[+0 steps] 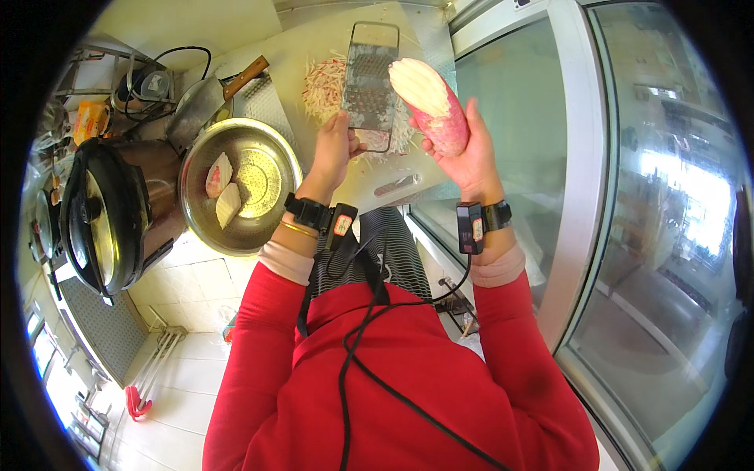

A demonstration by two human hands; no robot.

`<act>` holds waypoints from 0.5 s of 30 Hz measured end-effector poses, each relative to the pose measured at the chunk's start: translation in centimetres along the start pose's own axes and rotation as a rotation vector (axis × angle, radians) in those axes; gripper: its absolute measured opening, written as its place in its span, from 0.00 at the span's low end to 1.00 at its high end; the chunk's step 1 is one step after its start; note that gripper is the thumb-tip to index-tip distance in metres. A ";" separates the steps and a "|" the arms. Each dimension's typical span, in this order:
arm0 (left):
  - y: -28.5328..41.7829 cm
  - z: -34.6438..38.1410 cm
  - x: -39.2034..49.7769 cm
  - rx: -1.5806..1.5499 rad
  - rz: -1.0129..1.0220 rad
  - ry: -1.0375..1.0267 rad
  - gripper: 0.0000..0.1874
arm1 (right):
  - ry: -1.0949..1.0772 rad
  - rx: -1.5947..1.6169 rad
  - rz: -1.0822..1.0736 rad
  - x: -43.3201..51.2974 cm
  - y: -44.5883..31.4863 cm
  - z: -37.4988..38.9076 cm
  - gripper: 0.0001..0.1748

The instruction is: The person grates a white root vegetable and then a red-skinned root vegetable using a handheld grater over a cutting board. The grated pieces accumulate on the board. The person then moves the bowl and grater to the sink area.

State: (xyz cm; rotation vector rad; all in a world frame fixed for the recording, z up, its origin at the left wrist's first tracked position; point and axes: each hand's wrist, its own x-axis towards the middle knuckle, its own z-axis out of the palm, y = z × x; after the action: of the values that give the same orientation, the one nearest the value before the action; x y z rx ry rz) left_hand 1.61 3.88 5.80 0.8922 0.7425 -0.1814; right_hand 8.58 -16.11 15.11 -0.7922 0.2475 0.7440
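My left hand [336,147] grips the near end of a metal flat grater [370,76], which slants up from me over a white cutting board [283,65]. In my right hand [471,147] rests a red-skinned radish [433,109], held just right of the grater and apart from it. The radish's upper face is cut to pale, ridged flesh; red skin covers the rest. Shredded radish [323,85] lies in a heap to the left of the grater, and more shreds show beneath and to its right.
Left of the board, a steel basin [194,221] holds two radish pieces [227,205]. A cleaver [203,109] with a wooden handle lies behind the basin. An electric pressure cooker [106,218] stands at far left. Framed sliding glass [512,118] rises close on my right.
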 end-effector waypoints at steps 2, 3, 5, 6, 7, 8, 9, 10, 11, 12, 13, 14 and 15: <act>-1.0 0.0 0.9 -0.007 -0.058 0.031 0.13 | -0.048 -0.062 -0.043 -0.4 0.0 0.0 0.32; -1.7 0.0 1.5 -0.006 -0.096 0.051 0.13 | -0.038 -0.091 -0.026 -0.5 0.0 0.1 0.32; -2.9 -0.4 2.3 -0.011 -0.134 0.093 0.14 | -0.008 -0.336 -0.067 -0.4 0.3 0.0 0.32; -3.6 -0.4 2.6 -0.016 -0.133 0.116 0.14 | -0.001 -0.443 -0.100 -0.1 0.6 0.0 0.33; -4.3 -0.5 2.8 -0.022 -0.139 0.145 0.14 | 0.106 -0.551 -0.061 0.2 1.1 -0.2 0.32; -4.7 -0.5 3.0 -0.045 -0.118 0.133 0.15 | 0.193 -0.644 -0.054 0.7 1.8 -0.4 0.31; -5.2 -0.5 3.2 -0.067 -0.106 0.126 0.15 | 0.253 -0.734 -0.063 1.0 2.5 -0.6 0.29; -5.5 -0.5 3.3 -0.080 -0.083 0.137 0.15 | 0.289 -0.912 -0.121 1.5 3.5 -0.9 0.28; -5.7 -0.4 3.4 -0.056 -0.087 0.139 0.16 | 0.291 -1.089 -0.203 1.8 4.5 -1.2 0.27; -5.8 -0.3 3.3 -0.022 -0.081 0.161 0.16 | 0.299 -1.254 -0.200 1.7 5.1 -1.5 0.26; -5.8 -0.1 3.3 0.012 -0.079 0.184 0.16 | 0.279 -1.398 -0.384 1.6 5.9 -1.8 0.25; -5.8 0.0 3.2 0.011 -0.099 0.172 0.18 | 0.265 -1.528 -0.481 0.8 6.3 -2.1 0.24; -5.7 0.2 3.0 -0.008 -0.075 0.179 0.16 | 0.250 -1.656 -0.581 0.3 6.8 -2.2 0.23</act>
State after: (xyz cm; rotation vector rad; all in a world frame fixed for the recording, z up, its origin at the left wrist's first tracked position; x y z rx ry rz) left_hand 1.47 0.63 0.24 0.8811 0.9431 -0.1657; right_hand 4.28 -14.34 9.72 -2.3932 -0.4789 0.1341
